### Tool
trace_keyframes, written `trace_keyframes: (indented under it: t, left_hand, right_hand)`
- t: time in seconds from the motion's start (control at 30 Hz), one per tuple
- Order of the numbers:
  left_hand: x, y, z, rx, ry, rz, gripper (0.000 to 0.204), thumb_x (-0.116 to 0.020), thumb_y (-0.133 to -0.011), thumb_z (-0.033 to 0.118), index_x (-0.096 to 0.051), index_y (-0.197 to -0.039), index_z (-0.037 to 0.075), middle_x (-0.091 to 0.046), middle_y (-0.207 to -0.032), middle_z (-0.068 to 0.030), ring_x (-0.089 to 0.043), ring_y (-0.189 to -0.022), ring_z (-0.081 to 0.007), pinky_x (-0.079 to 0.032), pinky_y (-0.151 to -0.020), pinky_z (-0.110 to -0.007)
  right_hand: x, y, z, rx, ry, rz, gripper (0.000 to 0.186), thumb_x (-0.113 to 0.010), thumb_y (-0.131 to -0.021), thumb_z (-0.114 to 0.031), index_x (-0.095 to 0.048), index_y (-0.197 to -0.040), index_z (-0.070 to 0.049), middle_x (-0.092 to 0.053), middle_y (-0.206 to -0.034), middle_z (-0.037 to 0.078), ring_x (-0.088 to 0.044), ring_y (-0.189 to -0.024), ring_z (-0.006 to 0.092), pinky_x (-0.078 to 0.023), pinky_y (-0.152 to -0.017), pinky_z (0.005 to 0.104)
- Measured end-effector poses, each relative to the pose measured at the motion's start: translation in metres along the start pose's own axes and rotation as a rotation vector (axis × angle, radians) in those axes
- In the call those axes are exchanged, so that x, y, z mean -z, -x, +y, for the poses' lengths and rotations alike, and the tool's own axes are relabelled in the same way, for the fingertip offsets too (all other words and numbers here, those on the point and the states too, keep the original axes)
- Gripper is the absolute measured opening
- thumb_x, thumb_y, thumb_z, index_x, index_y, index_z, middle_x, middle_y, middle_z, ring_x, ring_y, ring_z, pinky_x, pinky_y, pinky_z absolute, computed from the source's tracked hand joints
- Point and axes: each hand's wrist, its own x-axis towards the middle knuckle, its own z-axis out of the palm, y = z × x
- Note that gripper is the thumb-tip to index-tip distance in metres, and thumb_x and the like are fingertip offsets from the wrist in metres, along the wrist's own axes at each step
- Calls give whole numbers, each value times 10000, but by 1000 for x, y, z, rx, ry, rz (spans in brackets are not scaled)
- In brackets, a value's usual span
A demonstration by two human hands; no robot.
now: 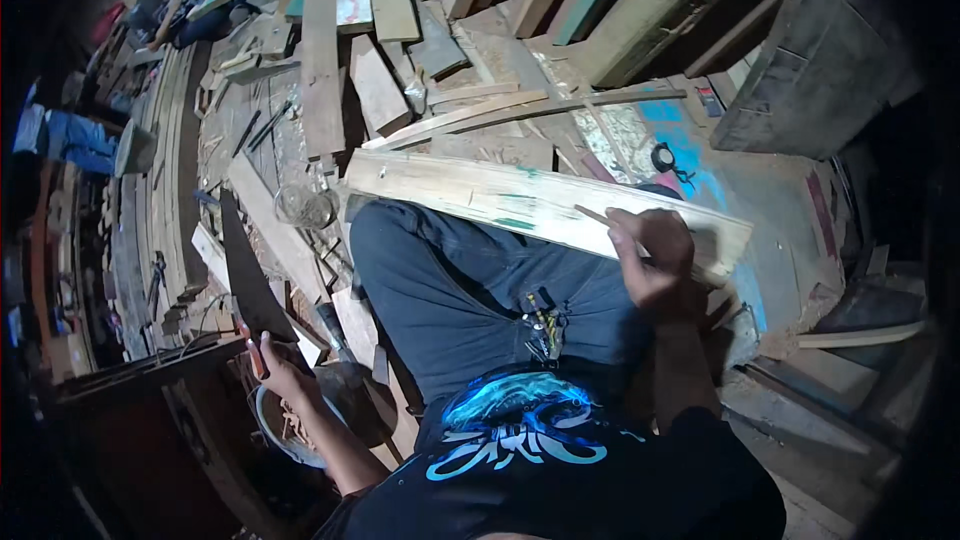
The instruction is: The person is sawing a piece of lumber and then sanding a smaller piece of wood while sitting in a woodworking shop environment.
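A long pale wooden board (pixel 470 187) lies across my lap, with dark streaks and green marks on its face. My right hand (pixel 655 255) is closed over the board's right part, pinching a thin brown pencil (pixel 592 213) whose tip points left at the wood. Down at the left, my left hand (pixel 280 370) is wrapped round the orange-red handle of a handsaw (pixel 250 275). Its dark blade points up and away from me, apart from the board.
Loose planks (pixel 320 70) and thin strips (pixel 460 115) cover the floor ahead. A bucket (pixel 290 430) with wood scraps stands below my left hand. A black round tape measure (pixel 662 156) lies beyond the board. Another person (pixel 175 5) sits at the far left.
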Motion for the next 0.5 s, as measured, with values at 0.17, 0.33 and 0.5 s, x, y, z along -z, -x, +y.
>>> trace_keyframes:
  t: [0.17, 0.33, 0.5]
  left_hand:
    - [21, -2, -22, -26, 17, -73, 293, -624, -888, 93, -637, -1180, 80, -566, -794, 55, -479, -678, -28, -371, -593, -196]
    - [-3, 21, 14, -21, 22, -67, 60, -619, -888, 121, -561, -885, 108, -465, -621, 58, -441, -532, -35, -331, -480, -188]
    - [-36, 66, 41, 64, -38, -279, 258, -626, -846, 208, -537, -1006, 27, -479, -623, 6, -437, -495, -83, -342, -464, -217]
  right_hand:
    - [-8, 18, 6, -321, -217, -101, 202, -678, -786, -38, -695, -985, -68, -651, -774, 116, -622, -679, 287, -468, -645, 370]
    - [-5, 13, 17, -214, -43, -167, 211, -655, -800, -52, -668, -1010, -61, -623, -839, 133, -613, -769, 321, -474, -680, 399]
    - [-12, 40, 40, -338, -21, -156, 174, -632, -828, -72, -614, -998, -45, -604, -862, 159, -605, -806, 375, -480, -711, 449]
